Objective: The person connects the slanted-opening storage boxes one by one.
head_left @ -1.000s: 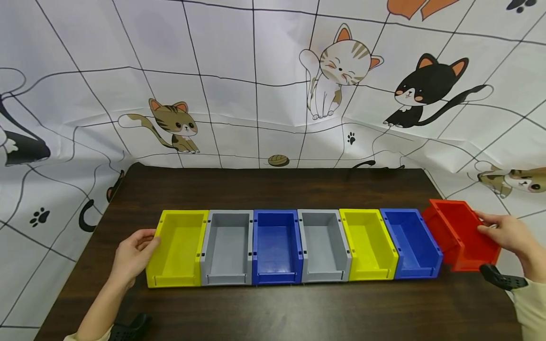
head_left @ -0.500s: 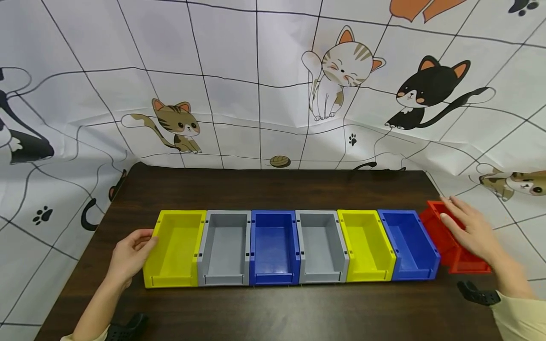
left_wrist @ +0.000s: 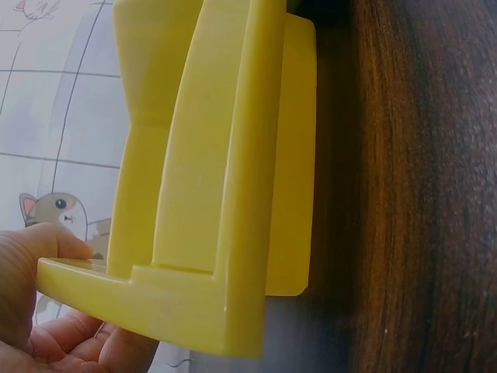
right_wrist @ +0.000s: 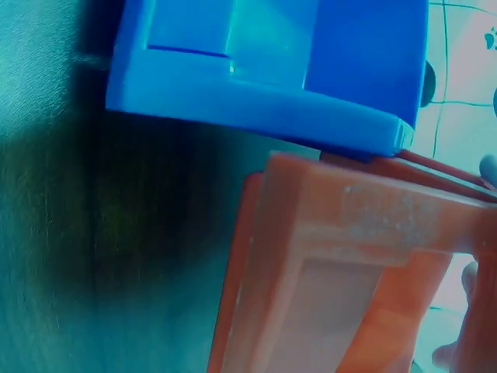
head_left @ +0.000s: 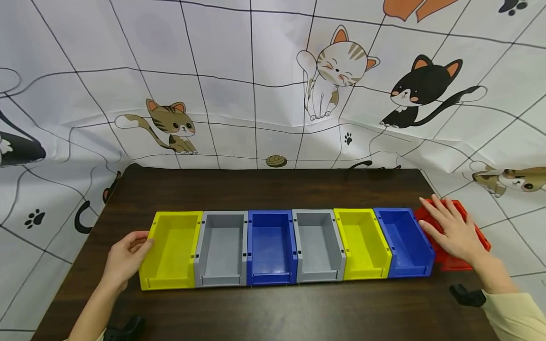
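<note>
My left hand [head_left: 125, 258] grips the left wall of the leftmost yellow bin [head_left: 175, 251], thumb inside; the left wrist view shows that hand's thumb and fingers on either side of the yellow wall [left_wrist: 147, 299]. At the row's right end my right hand [head_left: 452, 232] lies over a red bin [head_left: 455, 263] with its fingers spread and nearly straight, hiding much of it. The red bin [right_wrist: 365, 210] touches or nearly touches the blue bin [right_wrist: 256, 101] in the right wrist view and stands slightly askew to it.
Between the held yellow bin and the right-end blue bin [head_left: 407, 246] stand a grey bin [head_left: 222, 251], a blue bin [head_left: 271, 246], a grey bin [head_left: 320, 246] and a yellow bin [head_left: 364, 246], side by side. A dark wooden table [head_left: 273, 312] carries them; a cat-print sheet [head_left: 239, 57] hangs behind.
My right hand has let go of the red bin's right wall and moved left over it, fingers spreading. The red bin has shifted left against the blue one. My left hand keeps its grip.
</note>
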`<state>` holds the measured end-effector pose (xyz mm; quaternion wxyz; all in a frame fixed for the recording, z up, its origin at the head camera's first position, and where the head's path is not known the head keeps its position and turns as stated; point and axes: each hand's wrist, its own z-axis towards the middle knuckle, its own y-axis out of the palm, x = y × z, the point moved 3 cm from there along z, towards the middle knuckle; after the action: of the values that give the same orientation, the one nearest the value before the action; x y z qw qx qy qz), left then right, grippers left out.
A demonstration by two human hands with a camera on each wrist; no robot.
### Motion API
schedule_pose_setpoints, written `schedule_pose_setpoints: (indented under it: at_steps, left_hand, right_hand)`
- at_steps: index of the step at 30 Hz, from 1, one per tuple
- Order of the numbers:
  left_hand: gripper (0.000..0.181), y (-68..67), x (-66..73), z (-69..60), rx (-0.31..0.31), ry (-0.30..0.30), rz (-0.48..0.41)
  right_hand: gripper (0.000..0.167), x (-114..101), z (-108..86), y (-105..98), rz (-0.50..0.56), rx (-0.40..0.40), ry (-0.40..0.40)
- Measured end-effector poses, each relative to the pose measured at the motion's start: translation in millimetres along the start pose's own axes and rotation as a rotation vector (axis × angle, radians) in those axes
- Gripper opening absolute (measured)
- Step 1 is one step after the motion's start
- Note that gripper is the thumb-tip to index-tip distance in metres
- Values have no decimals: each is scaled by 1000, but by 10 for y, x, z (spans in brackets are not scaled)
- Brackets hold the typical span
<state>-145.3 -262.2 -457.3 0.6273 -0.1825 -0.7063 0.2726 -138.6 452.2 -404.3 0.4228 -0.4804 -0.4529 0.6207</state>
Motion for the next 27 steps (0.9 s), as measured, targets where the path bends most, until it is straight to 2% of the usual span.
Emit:
schedule_pose_setpoints:
  at_steps: [7,11,17,27]
  left_hand:
    - [45,-11,61,-63,-7,-21,-4]
    - [43,9,54,-71,-2,-11,-18]
    - [46,12,31,-97,-15,-29,-11]
    - [47,1,35,-88,-15,-20,-1]
  right_hand:
    - [74,-2,3,171,-22,-49,-11]
    - [76,17,-50,246,-39,-28,-20]
    - [77,14,-112,348,-43,-14,-13]
    - [73,28,-82,356,-50,-4,-5]
